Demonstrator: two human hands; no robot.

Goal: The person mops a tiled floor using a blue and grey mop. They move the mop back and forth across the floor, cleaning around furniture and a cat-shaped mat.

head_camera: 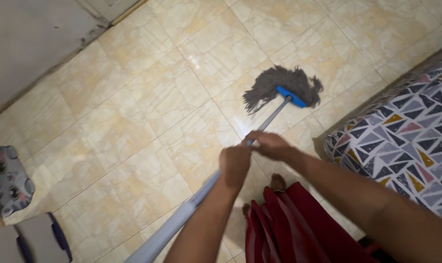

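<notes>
A mop with a grey stringy head [279,84] and a blue clamp [291,96] rests on the beige tiled floor [148,112]. Its grey handle [191,202] runs down to the lower left. My left hand [234,165] is closed around the handle at mid length. My right hand [272,145] grips the handle just above it, closer to the mop head. Below my hands, dark red cloth [284,224] and bare toes [278,182] show.
A mattress with a triangle-patterned cover [405,141] lies at the right edge. A grey wall [31,44] runs along the upper left. A grey patterned object [9,180] and a grey item with a dark blue strap [41,238] sit at the lower left.
</notes>
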